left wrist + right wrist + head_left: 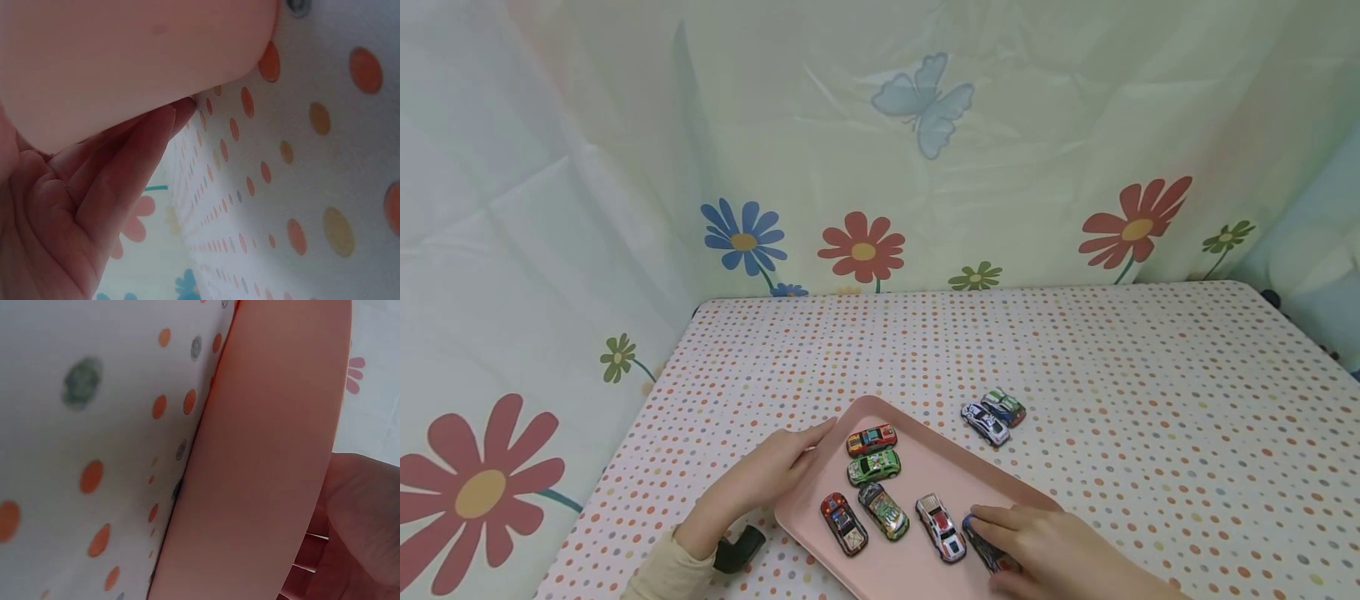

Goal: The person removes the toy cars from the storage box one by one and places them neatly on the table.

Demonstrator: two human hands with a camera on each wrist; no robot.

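A pink tray (pixel 936 446) lies slanted at the front of the table, with several small toy cars in it. At its left corner my left hand (pixel 786 462) holds the wall, fingers along the outside. The left wrist view shows those fingers against the tray's outer side. Inside the tray, my right hand (pixel 1037 546) grips a dark toy car (pixel 982 547), which it partly hides. Beside that car is a white and red one (pixel 940 527). Further left lie a green-gold car (pixel 883 511), a dark red one (pixel 844 523), a bright green one (pixel 874 468) and a red-yellow one (pixel 871 439).
Behind the tray, on the dotted tabletop (pixel 1112 400), a white toy car (pixel 985 424) and a green-white one (pixel 1004 407) stand side by side. A black object (pixel 740 548) sits by the left wrist. Flowered curtain cloth (pixel 850 125) hangs behind the table.
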